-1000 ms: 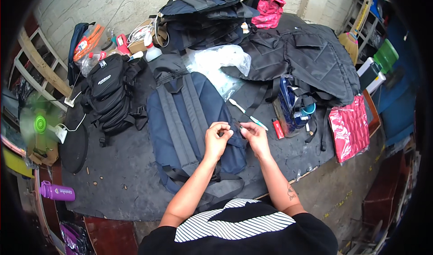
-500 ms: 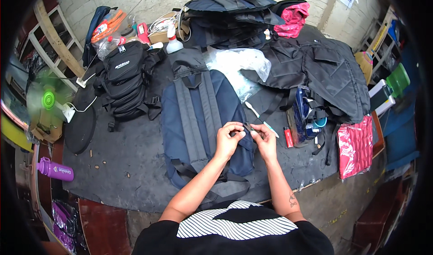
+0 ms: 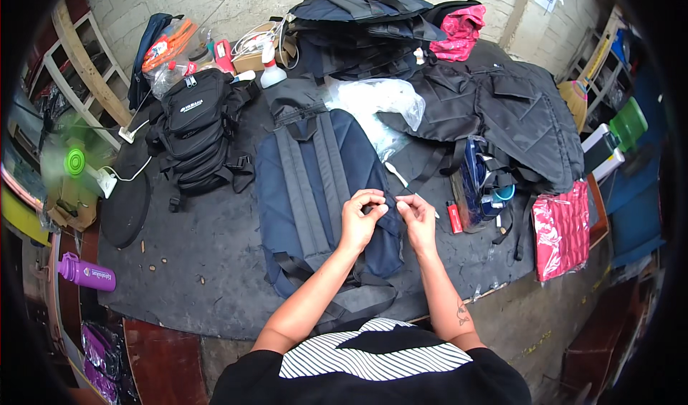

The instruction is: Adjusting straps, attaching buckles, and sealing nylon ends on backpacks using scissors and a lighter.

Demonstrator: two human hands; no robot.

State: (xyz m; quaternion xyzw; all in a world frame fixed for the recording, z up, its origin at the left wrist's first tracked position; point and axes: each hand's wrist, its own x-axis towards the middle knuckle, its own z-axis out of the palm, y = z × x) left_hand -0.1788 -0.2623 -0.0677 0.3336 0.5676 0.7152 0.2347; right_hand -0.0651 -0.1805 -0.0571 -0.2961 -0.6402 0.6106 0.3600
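A navy backpack (image 3: 278,183) with dark grey shoulder straps (image 3: 304,190) lies flat before me, its straps facing up. Over its right edge, my left hand (image 3: 362,219) is closed in a pinch, thumb against the fingers. Just to the right, my right hand (image 3: 417,222) pinches too, its fingertips pointing at the left ones with a small gap between. Whatever the fingertips hold is too small and dark to make out. Black webbing (image 3: 369,306) trails off the backpack's lower end near my left forearm.
A black bag (image 3: 201,129) stands at left, with a white spray bottle (image 3: 271,72) behind. Clear plastic (image 3: 390,104) lies beyond the backpack. Rightward are a toothbrush (image 3: 396,174), a red lighter (image 3: 454,217), a large black bag (image 3: 516,126) and a pink package (image 3: 562,233). A green fan (image 3: 74,161) spins at far left.
My hands have drawn slightly apart. The small dark piece seen between the fingertips before is hardly visible now. The backpack stays in place.
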